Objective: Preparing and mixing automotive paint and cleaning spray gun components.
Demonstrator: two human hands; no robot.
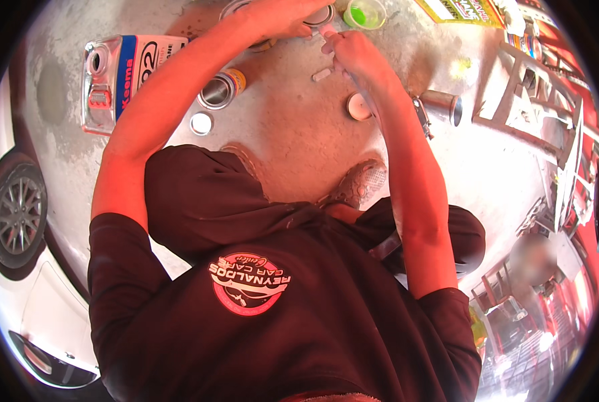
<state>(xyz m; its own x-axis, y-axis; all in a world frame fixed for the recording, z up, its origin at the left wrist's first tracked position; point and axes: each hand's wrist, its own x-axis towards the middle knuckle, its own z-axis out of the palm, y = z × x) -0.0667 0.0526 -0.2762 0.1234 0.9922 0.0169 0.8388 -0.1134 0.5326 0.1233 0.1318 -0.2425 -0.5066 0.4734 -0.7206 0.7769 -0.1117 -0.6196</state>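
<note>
At the top edge, my left hand (282, 17) reaches in from the left, partly cut off by the frame. Its thumb and fingers lie around a small round can (324, 15). Close beside it, my right hand (354, 50) has its fingers pinched together at a small pale pinkish thing, too unclear to name. A clear plastic cup (376, 15) with bright green liquid stands just beyond my right hand. On the floor below my hands lies a small flat grey piece (321, 74).
A large rectangular metal can (105, 84), an open tin (217, 92) and a white round lid (201, 123) stand left. A round pale lid (359, 106), a metal spray-gun cup (442, 107) and a wooden frame (514, 100) are right. A white car (38, 295) stands far left.
</note>
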